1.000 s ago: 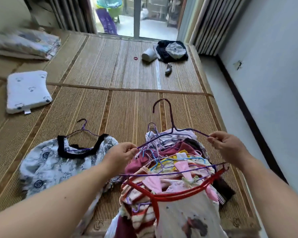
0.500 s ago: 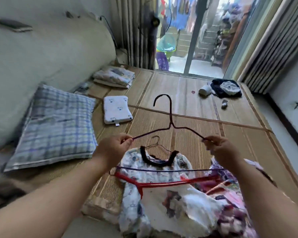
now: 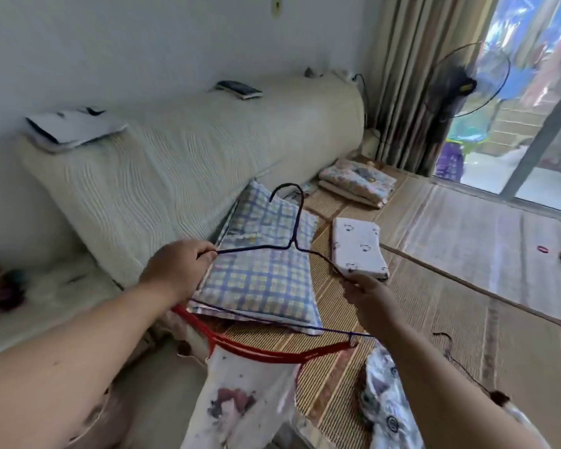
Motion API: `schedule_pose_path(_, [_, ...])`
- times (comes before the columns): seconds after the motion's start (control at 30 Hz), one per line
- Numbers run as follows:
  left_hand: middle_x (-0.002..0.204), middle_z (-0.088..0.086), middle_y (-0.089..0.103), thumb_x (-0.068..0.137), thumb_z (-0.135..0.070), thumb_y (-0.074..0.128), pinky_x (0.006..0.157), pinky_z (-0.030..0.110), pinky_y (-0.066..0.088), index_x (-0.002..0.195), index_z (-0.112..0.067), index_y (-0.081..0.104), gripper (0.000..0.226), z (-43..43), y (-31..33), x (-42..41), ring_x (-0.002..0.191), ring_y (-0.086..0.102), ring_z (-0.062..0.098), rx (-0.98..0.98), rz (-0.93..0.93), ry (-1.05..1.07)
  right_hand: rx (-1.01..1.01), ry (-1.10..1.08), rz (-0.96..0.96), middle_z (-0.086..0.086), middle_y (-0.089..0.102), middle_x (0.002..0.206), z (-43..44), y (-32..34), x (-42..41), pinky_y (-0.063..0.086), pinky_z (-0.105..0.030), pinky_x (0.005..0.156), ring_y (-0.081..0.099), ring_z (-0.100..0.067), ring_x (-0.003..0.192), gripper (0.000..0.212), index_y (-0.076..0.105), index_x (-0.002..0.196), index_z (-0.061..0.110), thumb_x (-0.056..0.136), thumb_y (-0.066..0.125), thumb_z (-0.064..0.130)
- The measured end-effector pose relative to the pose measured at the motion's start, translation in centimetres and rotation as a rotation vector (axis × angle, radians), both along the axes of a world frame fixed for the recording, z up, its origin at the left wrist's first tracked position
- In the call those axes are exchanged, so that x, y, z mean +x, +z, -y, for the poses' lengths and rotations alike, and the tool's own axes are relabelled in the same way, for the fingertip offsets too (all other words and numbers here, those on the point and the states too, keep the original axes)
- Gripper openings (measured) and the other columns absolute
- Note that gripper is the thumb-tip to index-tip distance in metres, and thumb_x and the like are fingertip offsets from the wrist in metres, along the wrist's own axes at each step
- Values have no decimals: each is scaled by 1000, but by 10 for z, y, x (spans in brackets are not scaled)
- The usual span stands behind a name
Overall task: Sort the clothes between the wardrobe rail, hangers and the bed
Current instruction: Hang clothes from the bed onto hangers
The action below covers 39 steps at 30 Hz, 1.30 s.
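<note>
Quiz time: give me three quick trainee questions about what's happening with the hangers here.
1. True or false: the left hand and right hand each pinch an end of the dark wire hanger.
2. In this view, what shows behind that hanger? A) checked pillow B) wardrobe rail C) shoe
3. Fill in: the lower hanger, carrying a white garment, is coloured ___.
Key: 1 true; 2 A; 3 red.

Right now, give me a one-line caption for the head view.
Left hand and right hand pinch a dark wire hanger by its ends, plaid pillow behind.
</note>
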<state>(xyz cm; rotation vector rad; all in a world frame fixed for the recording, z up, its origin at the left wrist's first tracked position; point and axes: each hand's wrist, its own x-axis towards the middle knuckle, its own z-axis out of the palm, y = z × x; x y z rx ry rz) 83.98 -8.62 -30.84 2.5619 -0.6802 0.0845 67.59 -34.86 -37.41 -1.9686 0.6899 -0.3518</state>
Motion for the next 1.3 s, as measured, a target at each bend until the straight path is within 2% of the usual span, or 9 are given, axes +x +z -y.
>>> schedule_pose_path(0.1, [106,7,69,93,-27,55,77,32,45,104,-20,71,20,-8,-5,58,99,60,28,34,24,91,37,59,-28,4,59,67,-12,-12,61,38,-27,55,51,-17,58,13,61,83,28,92,57,19])
schedule_pose_path(0.2, [107,9,68,92,-26,56,83,35,48,104,-19,71,20,-3,-15,115,100,59,30,57,12,154,82,84,-52,2,64,74,-12,-28,120,39,-28,59,56,-21,64,8,62,87,25,93,56,23])
schedule_pose_path(0.33, [102,10,69,92,-25,56,77,33,46,101,-17,71,19,19,-35,204,96,60,30,98,-36,153,80,90,-110,-2,66,79,7,-43,206,42,-31,62,62,-27,75,9,61,86,28,93,56,26])
schedule_pose_path(0.43, [100,11,68,93,-25,55,72,32,42,101,-15,70,20,42,-47,259,94,60,31,93,-50,143,53,73,-124,-4,65,76,27,-46,257,46,-36,65,58,-25,68,9,61,84,28,92,56,27])
schedule_pose_path(0.63, [97,9,67,93,-27,54,74,34,47,99,-19,70,20,88,-73,343,90,59,30,70,-103,102,28,23,-171,-8,66,80,66,-54,325,36,-27,54,52,-18,61,8,61,90,23,94,54,25])
schedule_pose_path(0.8, [101,9,67,93,-28,54,76,33,46,101,-20,70,19,130,-125,410,95,59,30,125,-175,20,89,-50,-293,-6,68,82,88,-99,367,42,-30,62,62,-27,76,11,59,84,30,94,55,27])
schedule_pose_path(1.03, [113,5,66,95,-27,50,83,32,47,109,-22,68,23,181,-214,503,103,59,26,259,-335,-70,118,-136,-482,-1,60,68,107,-187,438,34,-27,52,51,-15,56,17,57,80,27,95,52,24])
schedule_pose_path(1.17, [113,3,65,96,-28,46,85,35,49,108,-22,67,25,205,-256,542,100,58,24,351,-343,-156,110,-100,-609,-4,65,85,115,-228,472,35,-26,53,57,-18,68,13,59,94,24,96,47,21])
schedule_pose_path(1.3, [112,2,65,97,-28,43,85,38,49,105,-24,67,26,220,-304,563,98,58,24,366,-335,-143,26,-88,-717,-1,62,88,126,-259,495,35,-25,52,56,-18,71,24,59,113,21,99,41,22])
